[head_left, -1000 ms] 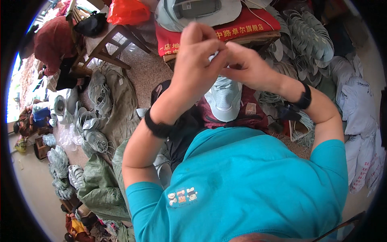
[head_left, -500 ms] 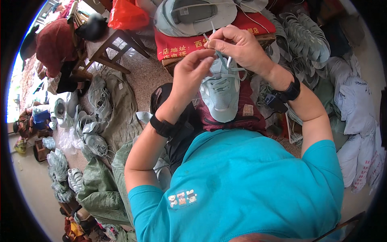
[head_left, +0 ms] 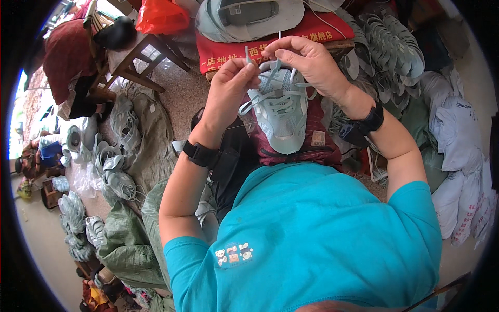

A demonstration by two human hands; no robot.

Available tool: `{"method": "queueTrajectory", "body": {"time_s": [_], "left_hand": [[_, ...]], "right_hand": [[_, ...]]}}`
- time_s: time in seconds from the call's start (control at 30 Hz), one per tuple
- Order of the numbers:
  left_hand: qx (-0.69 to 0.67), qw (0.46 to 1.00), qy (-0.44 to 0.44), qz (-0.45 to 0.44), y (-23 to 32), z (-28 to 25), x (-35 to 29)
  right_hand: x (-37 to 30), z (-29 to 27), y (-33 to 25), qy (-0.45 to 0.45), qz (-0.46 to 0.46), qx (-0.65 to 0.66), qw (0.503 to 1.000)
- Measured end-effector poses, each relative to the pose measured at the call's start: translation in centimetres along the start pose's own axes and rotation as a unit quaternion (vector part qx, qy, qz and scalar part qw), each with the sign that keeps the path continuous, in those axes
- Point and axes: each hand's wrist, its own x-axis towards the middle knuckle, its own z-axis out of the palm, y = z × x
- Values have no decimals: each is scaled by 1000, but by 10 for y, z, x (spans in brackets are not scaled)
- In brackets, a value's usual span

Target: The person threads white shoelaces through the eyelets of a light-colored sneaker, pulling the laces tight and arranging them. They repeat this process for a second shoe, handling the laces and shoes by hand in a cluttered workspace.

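Observation:
A pale blue-grey sneaker [head_left: 283,117] rests toe toward me on a maroon cloth [head_left: 315,127] over my lap. Its shoelace [head_left: 280,95] crosses the tongue, with a loop out to the left. My left hand [head_left: 233,78] pinches one end of the lace, whose tip sticks up above the fingers. Just right of it, above the shoe's opening, my right hand [head_left: 304,58] has thumb and forefinger closed on the other end, its tip pointing up. The two hands are a little apart.
Ahead, a larger grey shoe piece [head_left: 249,18] lies on a red printed cloth [head_left: 228,54] over a low table. A wooden stool [head_left: 140,57] stands far left. Piled sneakers [head_left: 120,182] and green sacks [head_left: 127,244] line the left; stacked shoe parts [head_left: 392,49] and white sacks [head_left: 462,135] the right.
My hands, close together before, have moved apart; the left went left and down with its lace end. The lace loop now shows at the shoe's left side.

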Motion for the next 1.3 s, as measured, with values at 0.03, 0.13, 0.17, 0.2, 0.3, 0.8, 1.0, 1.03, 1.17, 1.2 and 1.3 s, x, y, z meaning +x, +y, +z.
{"method": "queueTrajectory", "body": {"time_s": [0.03,0.13,0.17,0.2,0.3,0.8,1.0,1.03,1.17,1.2,1.3], "left_hand": [[40,999,-5,5,2,3,0],[91,993,-77,12,14,10,2],[83,993,-82,15,15,9,4],[75,993,-87,18,15,6,7],[19,999,-39,19,9,-3,12],[-61,998,20,-17,-10,1,8],[-171,985,-8,-28,-13,-4,5],[-175,984,7,-32,-13,-5,2],[-214,975,50,-35,-22,-51,2],[-238,970,47,-31,-23,-78,2],[-246,966,81,-13,-17,-86,-4]], "right_hand": [[0,0,0,-9,-12,-19,1000],[2,4,-4,-2,-91,-160,983],[2,5,-6,6,-124,-220,968],[0,6,-9,27,-164,-279,946],[-18,10,-18,30,-210,-444,871],[-45,0,10,-80,-56,-563,821],[-40,-21,-1,-54,88,-355,929],[-38,-26,-6,-43,206,-254,944],[-39,-67,22,-39,284,-144,947],[-39,-64,21,-52,291,-141,945],[-38,-56,11,-89,317,-83,941]]}}
